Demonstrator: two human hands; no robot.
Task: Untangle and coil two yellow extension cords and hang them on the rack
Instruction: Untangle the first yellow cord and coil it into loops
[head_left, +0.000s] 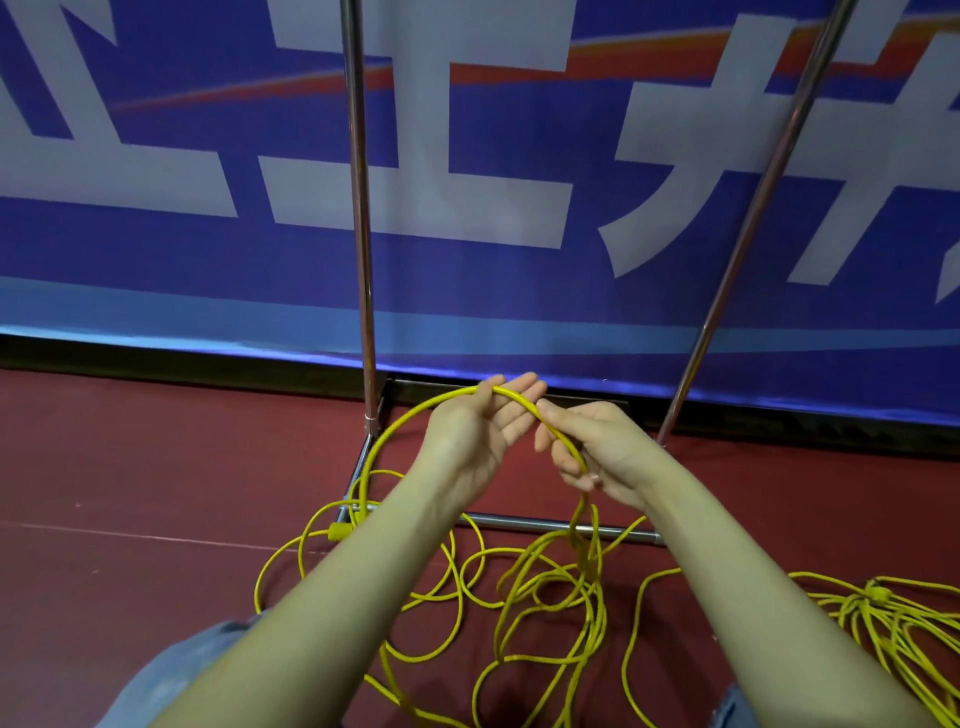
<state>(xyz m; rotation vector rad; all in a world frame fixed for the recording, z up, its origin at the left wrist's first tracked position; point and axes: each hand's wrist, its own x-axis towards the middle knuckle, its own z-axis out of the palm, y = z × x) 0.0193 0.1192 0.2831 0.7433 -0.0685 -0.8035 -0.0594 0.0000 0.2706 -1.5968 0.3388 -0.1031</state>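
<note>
A yellow extension cord (400, 423) arcs up from the red floor and runs across both hands. My left hand (485, 423) is palm up with straight fingers, and the cord lies over them, held by the thumb. My right hand (587, 447) grips the same cord just to the right, fingers curled round it; several hanging loops drop from it to the floor. A yellow plug (338, 531) lies by the rack's base. A second yellow cord (883, 605) sits bundled on the floor at the right edge.
The metal rack has two upright poles (363, 234) and a low base bar (519, 522) just beyond the hands. A blue banner (519, 156) with white characters hangs behind it. Loose cord loops (467, 587) spread over the red floor (156, 467). My denim-clad knees show at the bottom.
</note>
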